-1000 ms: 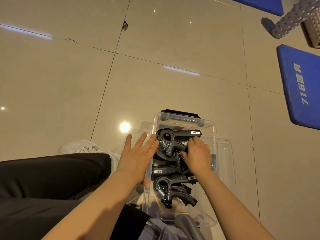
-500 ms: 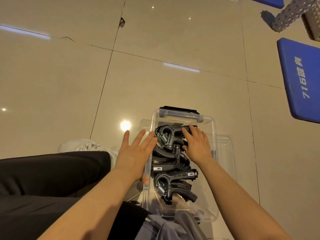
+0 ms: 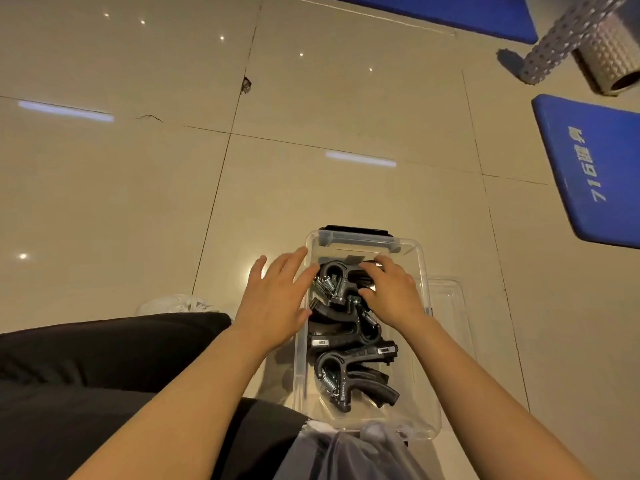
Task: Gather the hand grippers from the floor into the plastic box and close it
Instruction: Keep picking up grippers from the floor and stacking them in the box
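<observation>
A clear plastic box [image 3: 420,258] stands open on the tiled floor in front of me, with a black latch at its far end. Several black hand grippers [image 3: 349,372] with metal springs lie piled inside it. My right hand [image 3: 391,292] rests palm down on the top gripper [image 3: 337,282] at the box's far end, fingers spread over its handle. My left hand [image 3: 275,303] is flat with fingers apart at the box's left wall, holding nothing. The clear lid [image 3: 448,299] lies on the floor against the right side of the box.
My black-trousered leg [image 3: 104,368] and a white shoe [image 3: 176,304] are at the lower left. Grey fabric [image 3: 349,455] lies at the box's near end. Blue mats [image 3: 595,168] and a grey studded foam roller [image 3: 588,39] are at the right and top right.
My right hand has slid toward the far end of the box over the top gripper. My left hand has shifted forward along the left wall. The camera has tilted slightly.
</observation>
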`<state>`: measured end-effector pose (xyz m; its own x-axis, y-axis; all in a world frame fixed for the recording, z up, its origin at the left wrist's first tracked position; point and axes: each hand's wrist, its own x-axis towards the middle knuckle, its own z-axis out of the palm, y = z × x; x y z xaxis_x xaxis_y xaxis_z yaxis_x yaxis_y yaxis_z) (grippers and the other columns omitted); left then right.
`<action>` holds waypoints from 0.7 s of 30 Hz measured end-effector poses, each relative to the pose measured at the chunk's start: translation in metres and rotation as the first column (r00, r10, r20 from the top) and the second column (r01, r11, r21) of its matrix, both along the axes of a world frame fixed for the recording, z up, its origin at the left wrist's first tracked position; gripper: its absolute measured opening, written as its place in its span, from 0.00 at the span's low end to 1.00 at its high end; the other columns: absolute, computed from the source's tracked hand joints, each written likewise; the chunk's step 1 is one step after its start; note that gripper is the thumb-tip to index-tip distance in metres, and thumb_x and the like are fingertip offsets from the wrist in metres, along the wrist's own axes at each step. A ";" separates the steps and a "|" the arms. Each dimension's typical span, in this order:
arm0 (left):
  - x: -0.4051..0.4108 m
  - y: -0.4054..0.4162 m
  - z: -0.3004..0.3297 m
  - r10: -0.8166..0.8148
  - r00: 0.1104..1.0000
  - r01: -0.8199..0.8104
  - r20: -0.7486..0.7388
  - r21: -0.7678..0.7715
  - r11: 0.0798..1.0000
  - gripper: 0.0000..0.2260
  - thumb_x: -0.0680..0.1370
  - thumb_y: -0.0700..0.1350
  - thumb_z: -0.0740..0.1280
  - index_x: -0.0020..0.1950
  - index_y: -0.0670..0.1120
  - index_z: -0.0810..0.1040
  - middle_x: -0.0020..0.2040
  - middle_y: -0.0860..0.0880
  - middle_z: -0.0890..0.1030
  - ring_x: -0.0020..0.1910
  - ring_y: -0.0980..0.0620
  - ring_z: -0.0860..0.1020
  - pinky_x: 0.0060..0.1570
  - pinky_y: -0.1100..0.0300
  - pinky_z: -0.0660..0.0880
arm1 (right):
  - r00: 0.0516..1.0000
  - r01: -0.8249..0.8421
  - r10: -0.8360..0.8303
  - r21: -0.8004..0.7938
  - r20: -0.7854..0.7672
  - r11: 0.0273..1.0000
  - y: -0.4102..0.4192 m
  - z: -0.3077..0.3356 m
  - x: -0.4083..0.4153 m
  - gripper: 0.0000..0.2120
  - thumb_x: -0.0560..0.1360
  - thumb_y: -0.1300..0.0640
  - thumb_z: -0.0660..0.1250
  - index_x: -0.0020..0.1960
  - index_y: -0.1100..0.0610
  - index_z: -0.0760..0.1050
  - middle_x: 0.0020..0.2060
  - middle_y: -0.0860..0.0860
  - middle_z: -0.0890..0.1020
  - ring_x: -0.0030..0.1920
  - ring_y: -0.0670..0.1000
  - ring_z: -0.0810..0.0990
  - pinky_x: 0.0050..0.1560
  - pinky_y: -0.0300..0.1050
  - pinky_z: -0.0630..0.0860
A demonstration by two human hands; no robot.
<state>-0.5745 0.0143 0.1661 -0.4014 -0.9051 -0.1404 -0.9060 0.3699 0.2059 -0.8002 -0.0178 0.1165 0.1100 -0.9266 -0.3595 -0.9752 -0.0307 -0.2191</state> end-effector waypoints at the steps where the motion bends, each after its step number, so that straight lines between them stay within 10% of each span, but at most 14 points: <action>1: 0.004 -0.003 0.004 0.036 0.998 -0.040 -0.055 -0.065 0.997 0.30 0.64 0.49 0.77 0.64 0.47 0.75 0.62 0.44 0.76 0.59 0.43 0.77 0.60 0.42 0.69 | 0.998 0.013 -0.012 -0.014 0.057 1.000 0.005 0.008 0.002 0.22 0.77 0.53 0.64 0.70 0.50 0.68 0.70 0.52 0.66 0.68 0.54 0.66 0.65 0.51 0.64; 7: 0.034 0.008 0.058 0.039 0.983 -0.084 -0.179 -0.247 0.965 0.08 0.68 0.43 0.75 0.46 0.48 0.83 0.36 0.52 0.82 0.31 0.48 0.79 0.35 0.57 0.74 | 0.898 0.216 -0.186 -0.033 0.399 0.976 0.034 0.065 0.024 0.13 0.79 0.60 0.60 0.60 0.50 0.77 0.56 0.48 0.80 0.55 0.49 0.78 0.54 0.42 0.73; 15: 0.171 0.053 0.115 0.372 0.915 -0.404 -0.157 -0.376 0.834 0.11 0.72 0.49 0.72 0.53 0.51 0.82 0.51 0.50 0.81 0.53 0.47 0.78 0.57 0.46 0.67 | 0.854 -0.169 0.251 -0.215 0.456 0.962 0.014 0.164 0.175 0.15 0.77 0.51 0.63 0.63 0.48 0.74 0.54 0.47 0.80 0.54 0.47 0.77 0.56 0.45 0.73; 21: 0.308 0.071 0.149 0.506 0.832 -0.553 -0.229 -0.424 0.717 0.13 0.73 0.48 0.71 0.56 0.47 0.81 0.52 0.49 0.82 0.51 0.45 0.80 0.47 0.51 0.74 | 0.780 -0.455 0.530 -0.278 0.334 0.846 -0.014 0.194 0.325 0.17 0.77 0.48 0.64 0.65 0.48 0.72 0.60 0.46 0.76 0.58 0.45 0.74 0.59 0.42 0.70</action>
